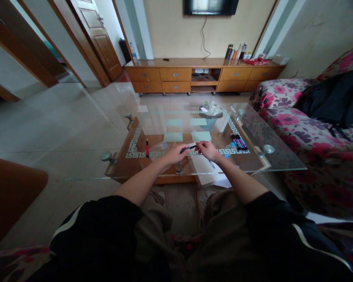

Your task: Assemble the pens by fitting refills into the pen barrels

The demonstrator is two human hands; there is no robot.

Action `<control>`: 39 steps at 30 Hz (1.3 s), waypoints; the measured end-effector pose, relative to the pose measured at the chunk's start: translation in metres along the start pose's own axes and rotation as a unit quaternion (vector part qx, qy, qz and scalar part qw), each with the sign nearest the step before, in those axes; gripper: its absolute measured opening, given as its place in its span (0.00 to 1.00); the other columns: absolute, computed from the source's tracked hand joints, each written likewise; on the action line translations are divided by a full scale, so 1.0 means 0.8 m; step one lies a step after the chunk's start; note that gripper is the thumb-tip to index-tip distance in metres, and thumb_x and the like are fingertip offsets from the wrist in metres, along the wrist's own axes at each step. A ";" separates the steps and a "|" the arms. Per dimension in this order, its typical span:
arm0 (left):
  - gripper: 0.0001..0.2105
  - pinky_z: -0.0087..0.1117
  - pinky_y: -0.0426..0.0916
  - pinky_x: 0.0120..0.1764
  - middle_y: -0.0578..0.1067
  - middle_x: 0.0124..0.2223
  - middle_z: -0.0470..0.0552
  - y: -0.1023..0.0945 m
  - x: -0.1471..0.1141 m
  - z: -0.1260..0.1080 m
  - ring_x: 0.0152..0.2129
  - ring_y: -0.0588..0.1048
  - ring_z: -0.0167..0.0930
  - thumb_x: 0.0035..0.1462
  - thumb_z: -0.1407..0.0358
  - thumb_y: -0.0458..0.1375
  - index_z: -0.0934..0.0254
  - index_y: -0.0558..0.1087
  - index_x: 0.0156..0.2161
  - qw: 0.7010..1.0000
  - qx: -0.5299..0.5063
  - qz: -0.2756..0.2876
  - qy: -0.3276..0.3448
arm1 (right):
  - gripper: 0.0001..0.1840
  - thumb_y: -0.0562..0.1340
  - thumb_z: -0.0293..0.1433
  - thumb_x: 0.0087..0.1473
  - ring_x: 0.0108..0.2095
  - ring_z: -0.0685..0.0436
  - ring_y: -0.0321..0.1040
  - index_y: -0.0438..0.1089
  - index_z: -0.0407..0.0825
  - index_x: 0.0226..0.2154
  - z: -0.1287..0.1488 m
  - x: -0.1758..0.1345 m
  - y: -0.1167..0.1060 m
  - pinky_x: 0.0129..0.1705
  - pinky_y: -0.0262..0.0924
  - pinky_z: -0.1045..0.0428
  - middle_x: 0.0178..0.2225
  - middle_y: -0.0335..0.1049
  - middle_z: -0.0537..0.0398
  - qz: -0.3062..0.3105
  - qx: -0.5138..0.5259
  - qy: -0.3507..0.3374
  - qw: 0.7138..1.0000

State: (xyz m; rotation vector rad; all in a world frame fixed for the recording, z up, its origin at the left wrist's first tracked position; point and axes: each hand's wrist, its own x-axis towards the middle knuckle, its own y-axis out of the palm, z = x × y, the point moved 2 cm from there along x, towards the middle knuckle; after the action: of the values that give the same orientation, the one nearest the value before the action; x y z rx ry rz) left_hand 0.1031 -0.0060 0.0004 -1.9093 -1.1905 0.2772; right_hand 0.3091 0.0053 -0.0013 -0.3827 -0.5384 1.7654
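Observation:
Over the near part of the glass table [153, 121], my left hand [175, 153] and my right hand [207, 150] come close together. A slim black pen [188, 148] spans the gap between them, with the fingers of both hands closed on it. Whether it is capped cannot be made out. To the left lies a single red pen [147, 149] with a dark end. Off to the right, several red and blue pens [238, 142] with black ends lie side by side. Pale rectangular paper pieces [201, 136] show just beyond my hands.
Below the glass are a white box [200, 170] and a small clear container [179, 168]. Past the table's far side stands a filled waste basket [210, 117]. A flowered sofa [285, 117] borders the right, and a wooden TV cabinet [176, 74] lines the wall.

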 end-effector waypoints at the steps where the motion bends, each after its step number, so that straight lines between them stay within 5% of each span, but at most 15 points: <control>1: 0.15 0.29 0.66 0.38 0.79 0.38 0.52 0.000 0.000 0.001 0.32 0.74 0.30 0.65 0.59 0.51 0.65 0.77 0.44 1.000 0.006 0.011 -0.002 | 0.29 0.52 0.48 0.63 0.23 0.49 0.67 0.73 0.45 0.26 0.000 0.000 -0.002 0.29 0.58 0.55 0.22 0.72 0.52 -0.008 -0.008 0.008 1.000; 20: 0.13 0.30 0.67 0.40 0.81 0.38 0.52 -0.012 -0.001 0.007 0.32 0.75 0.32 0.61 0.58 0.59 0.62 0.81 0.44 0.998 0.044 -0.033 -0.006 | 0.29 0.51 0.44 0.63 0.24 0.49 0.67 0.73 0.44 0.22 0.001 0.001 -0.002 0.34 0.60 0.54 0.23 0.75 0.49 0.012 0.046 0.030 0.998; 28: 0.16 0.31 0.67 0.45 0.80 0.44 0.53 -0.002 0.001 0.003 0.39 0.76 0.32 0.66 0.62 0.50 0.63 0.78 0.47 1.000 0.008 0.008 -0.006 | 0.29 0.50 0.44 0.64 0.23 0.48 0.68 0.75 0.44 0.24 0.000 0.000 -0.008 0.30 0.59 0.55 0.23 0.75 0.49 -0.015 -0.018 0.052 0.998; 39: 0.12 0.28 0.67 0.36 0.81 0.38 0.52 -0.007 0.002 0.011 0.33 0.76 0.31 0.59 0.62 0.58 0.64 0.81 0.43 1.000 0.000 0.024 -0.008 | 0.30 0.50 0.46 0.64 0.23 0.49 0.68 0.75 0.44 0.25 0.000 -0.001 -0.006 0.29 0.58 0.55 0.22 0.74 0.51 -0.001 -0.034 0.029 0.999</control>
State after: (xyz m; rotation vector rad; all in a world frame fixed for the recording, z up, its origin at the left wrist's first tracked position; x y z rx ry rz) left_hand 0.0953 0.0012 -0.0004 -1.9407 -1.1557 0.3182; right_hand 0.3134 0.0052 0.0016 -0.4780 -0.5581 1.7316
